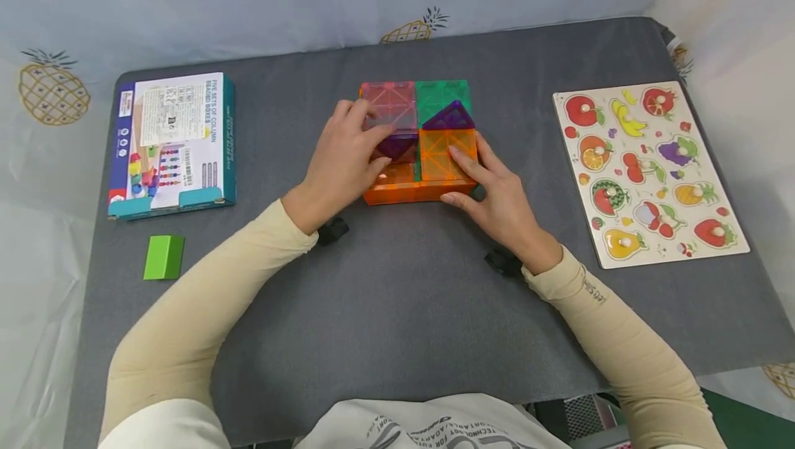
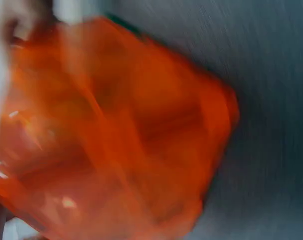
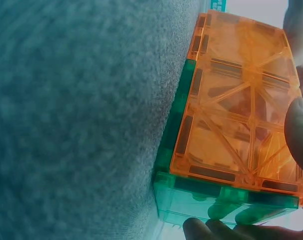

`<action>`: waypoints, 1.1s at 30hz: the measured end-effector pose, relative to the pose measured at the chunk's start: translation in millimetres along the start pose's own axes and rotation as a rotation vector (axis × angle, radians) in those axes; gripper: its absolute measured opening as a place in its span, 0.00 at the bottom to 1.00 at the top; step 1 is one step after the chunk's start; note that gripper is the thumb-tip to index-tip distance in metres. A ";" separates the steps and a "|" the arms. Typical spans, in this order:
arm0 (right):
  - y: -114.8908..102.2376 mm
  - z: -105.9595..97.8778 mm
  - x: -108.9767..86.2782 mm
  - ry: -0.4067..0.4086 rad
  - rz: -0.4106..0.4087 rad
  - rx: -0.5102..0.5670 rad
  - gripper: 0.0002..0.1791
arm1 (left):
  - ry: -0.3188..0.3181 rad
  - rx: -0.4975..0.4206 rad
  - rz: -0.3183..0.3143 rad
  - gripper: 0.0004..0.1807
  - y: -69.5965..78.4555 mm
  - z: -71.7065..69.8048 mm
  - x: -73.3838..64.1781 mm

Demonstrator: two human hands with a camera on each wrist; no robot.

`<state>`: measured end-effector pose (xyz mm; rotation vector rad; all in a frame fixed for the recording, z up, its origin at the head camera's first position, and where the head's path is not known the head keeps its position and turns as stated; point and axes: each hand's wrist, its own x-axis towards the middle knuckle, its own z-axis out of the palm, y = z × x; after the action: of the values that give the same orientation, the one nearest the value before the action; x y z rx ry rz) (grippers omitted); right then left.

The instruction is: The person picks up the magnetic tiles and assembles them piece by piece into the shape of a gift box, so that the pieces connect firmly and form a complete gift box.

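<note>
A low box of see-through magnetic tiles (image 1: 397,192) sits mid-table, with orange front walls. On top, a pink tile (image 1: 390,101) and a green tile (image 1: 442,92) lie at the back, an orange tile (image 1: 437,156) at front right. One purple triangle tile (image 1: 450,116) stands at the back edge of that orange tile. My left hand (image 1: 344,156) pinches another purple triangle tile (image 1: 397,147) over the front left. My right hand (image 1: 499,201) grips the box's right front corner, fingers along the green side wall (image 3: 221,197). Blurred orange walls (image 2: 156,120) fill the left wrist view.
At the left lies a boxed toy set (image 1: 174,142), with a bright green block (image 1: 163,257) nearer me. A wooden fruit peg puzzle (image 1: 649,173) lies at the right. Behind the grey table (image 1: 397,297) hangs a pineapple-print curtain (image 1: 279,1).
</note>
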<state>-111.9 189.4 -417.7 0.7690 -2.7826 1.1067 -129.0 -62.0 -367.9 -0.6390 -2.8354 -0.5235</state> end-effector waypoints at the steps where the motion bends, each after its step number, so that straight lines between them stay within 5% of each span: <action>1: 0.1 0.2 0.1 -0.004 -0.003 0.000 0.42 | -0.061 0.061 0.043 0.25 -0.6 -0.9 7.0; 4: 0.3 0.8 0.9 -0.014 -0.016 0.004 0.43 | -0.208 0.230 0.123 0.41 0.2 -0.1 23.2; 9: 0.8 1.0 0.3 -0.010 -0.015 -0.006 0.44 | -0.353 0.417 0.092 0.53 9.6 7.1 38.3; 16: 1.0 1.8 -1.4 -0.021 -0.015 0.000 0.45 | -0.307 0.410 0.228 0.19 15.2 -3.0 38.5; 20: 1.5 1.0 -1.6 -0.028 -0.009 -0.001 0.44 | -0.459 0.352 0.355 0.07 11.1 -18.6 35.2; 22: 1.8 0.4 -2.0 -0.032 0.000 -0.007 0.44 | -0.569 0.368 0.383 0.11 11.4 -20.7 35.5; 28: 2.4 0.7 -3.8 -0.036 0.011 -0.013 0.44 | -0.740 0.593 0.366 0.14 30.9 -9.4 42.6; 33: 3.5 1.8 -4.5 -0.035 0.005 -0.012 0.44 | -0.810 0.743 0.263 0.09 44.1 -0.3 50.7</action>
<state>-109.4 192.3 -422.2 0.7876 -2.8188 1.0862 -154.5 -5.7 -341.5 -1.2037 -3.1525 1.0117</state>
